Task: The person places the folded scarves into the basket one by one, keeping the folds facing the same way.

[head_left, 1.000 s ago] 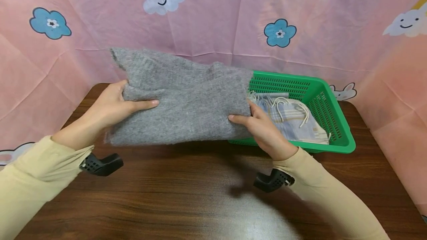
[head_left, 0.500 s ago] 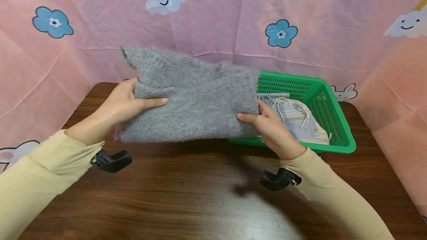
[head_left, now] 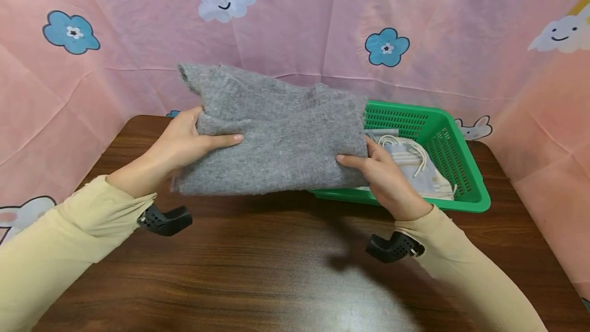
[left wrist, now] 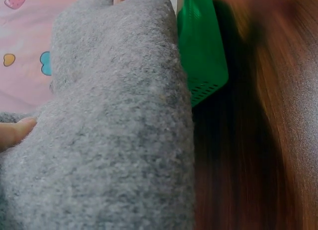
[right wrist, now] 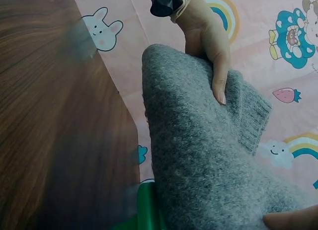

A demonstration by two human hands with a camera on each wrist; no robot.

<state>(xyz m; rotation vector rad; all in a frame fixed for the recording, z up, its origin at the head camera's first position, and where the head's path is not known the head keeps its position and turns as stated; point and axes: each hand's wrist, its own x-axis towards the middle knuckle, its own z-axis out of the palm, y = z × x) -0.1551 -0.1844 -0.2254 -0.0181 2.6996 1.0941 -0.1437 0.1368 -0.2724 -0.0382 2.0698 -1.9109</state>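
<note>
A folded grey knitted garment (head_left: pixel 281 137), fuzzy in texture, hangs above the table between both hands. My left hand (head_left: pixel 184 140) grips its left end, thumb lying on the front and the other fingers hidden behind. At the right end my right hand (head_left: pixel 384 178) pinches the cloth the same way, thumb in front. Ribbed knit shows on the upper left corner in the right wrist view. Behind the right hand stands a green plastic basket (head_left: pixel 465 168), partly covered by the garment. Inside it lies a blue, white and tan plaid cloth (head_left: pixel 415 168) with cream cords.
The dark brown wooden table (head_left: pixel 258 270) reaches under both arms. A pink printed curtain (head_left: pixel 295 29) with clouds and flowers hangs behind it and along both sides. Black wrist mounts (head_left: pixel 166 219) stick out below the sleeves.
Both hands have carried the grey garment to the right, so it covers more of the basket's left side. The grip looks the same throughout, and the basket has stayed put.
</note>
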